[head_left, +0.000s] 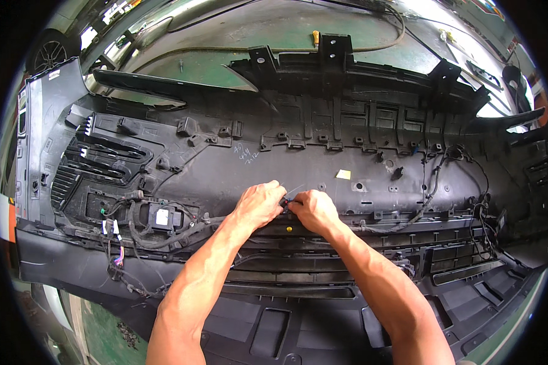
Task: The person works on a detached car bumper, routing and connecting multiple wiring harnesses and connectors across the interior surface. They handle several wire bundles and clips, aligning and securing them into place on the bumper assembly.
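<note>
The inner side of a large black car bumper (219, 167) lies spread out before me. My left hand (260, 204) and my right hand (315, 211) meet near its middle, fingertips almost touching. Both are closed in a pinch on a small black part (287, 201), perhaps a wiring connector. Fingers cover most of it, so its exact kind cannot be made out. A thin wire or strand sticks up close to the fingertips. Just below the hands, a small round yellow piece (289, 229) sits on the bumper.
A black wiring harness (182, 234) runs along the bumper on the left, with loose coloured wires (120, 255) hanging down. More cabling (433, 188) loops at the right. A yellow label (343, 174) is stuck beyond my right hand. A car wheel (50, 55) shows far left.
</note>
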`<action>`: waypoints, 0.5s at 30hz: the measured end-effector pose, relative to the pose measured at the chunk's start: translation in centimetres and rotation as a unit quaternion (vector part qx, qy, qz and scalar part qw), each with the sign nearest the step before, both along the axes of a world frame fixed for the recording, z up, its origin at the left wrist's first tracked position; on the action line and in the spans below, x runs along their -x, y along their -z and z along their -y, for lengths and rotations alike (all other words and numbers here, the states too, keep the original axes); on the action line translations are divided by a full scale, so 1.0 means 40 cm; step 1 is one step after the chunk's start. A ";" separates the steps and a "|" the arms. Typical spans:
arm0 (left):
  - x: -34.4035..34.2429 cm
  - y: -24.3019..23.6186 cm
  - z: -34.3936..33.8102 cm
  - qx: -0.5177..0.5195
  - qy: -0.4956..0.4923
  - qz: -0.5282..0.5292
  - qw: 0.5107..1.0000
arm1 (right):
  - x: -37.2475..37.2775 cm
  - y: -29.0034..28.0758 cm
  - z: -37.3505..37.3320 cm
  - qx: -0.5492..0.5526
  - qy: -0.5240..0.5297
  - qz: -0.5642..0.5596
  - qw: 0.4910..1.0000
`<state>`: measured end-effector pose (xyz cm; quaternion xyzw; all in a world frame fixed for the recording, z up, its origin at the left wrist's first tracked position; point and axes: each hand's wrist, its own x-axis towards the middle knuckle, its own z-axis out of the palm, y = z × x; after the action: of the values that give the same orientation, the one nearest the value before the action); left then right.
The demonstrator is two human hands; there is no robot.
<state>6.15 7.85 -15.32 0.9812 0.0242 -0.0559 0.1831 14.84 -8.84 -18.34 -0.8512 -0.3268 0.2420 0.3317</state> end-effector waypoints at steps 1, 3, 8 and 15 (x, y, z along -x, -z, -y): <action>-0.003 0.004 0.000 -0.012 0.012 0.009 1.000 | 0.000 0.001 -0.001 0.001 -0.001 -0.003 1.000; -0.008 0.011 0.002 -0.035 0.021 0.018 0.999 | -0.003 -0.004 0.001 0.010 -0.002 -0.009 1.000; -0.002 0.011 0.008 -0.056 0.047 0.052 0.996 | -0.061 -0.063 0.047 0.032 -0.052 -0.027 0.998; 0.012 -0.047 -0.006 0.093 -0.115 -0.099 0.984 | -0.239 -0.198 0.296 0.115 -0.078 0.061 0.988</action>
<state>5.65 8.10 -13.44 0.9402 0.1496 -0.1335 0.2755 24.42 -20.70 -10.42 -0.8687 -0.3818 0.2511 0.1912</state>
